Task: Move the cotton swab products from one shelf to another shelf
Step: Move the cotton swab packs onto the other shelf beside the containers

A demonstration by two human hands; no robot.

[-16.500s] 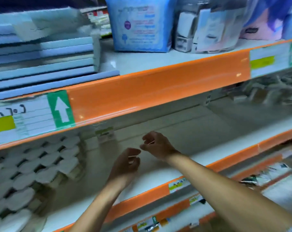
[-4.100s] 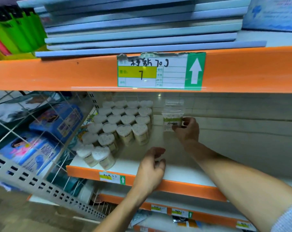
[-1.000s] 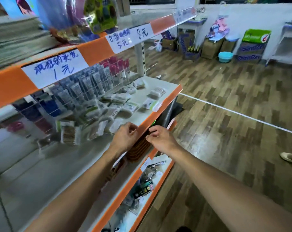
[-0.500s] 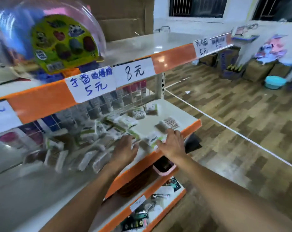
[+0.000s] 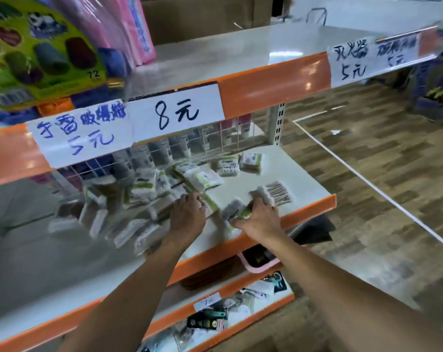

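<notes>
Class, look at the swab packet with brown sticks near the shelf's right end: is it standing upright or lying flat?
Lying flat. The swab packet rests broad face up on the shelf, its sticks visible.

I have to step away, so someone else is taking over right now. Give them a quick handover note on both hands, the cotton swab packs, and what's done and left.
Left hand: fingers on a green-labelled swab pack at the edge of the pile; grip unclear.
Right hand: grips a green-edged pack near the front of the middle shelf.
Swab packs lie loosely heaped on that shelf; one pack of wooden-stick swabs lies apart on the right.
Done: nothing visibly moved off this shelf.
Left: lift the gripped packs, carry them to the other shelf, repeat for the pile.
</notes>
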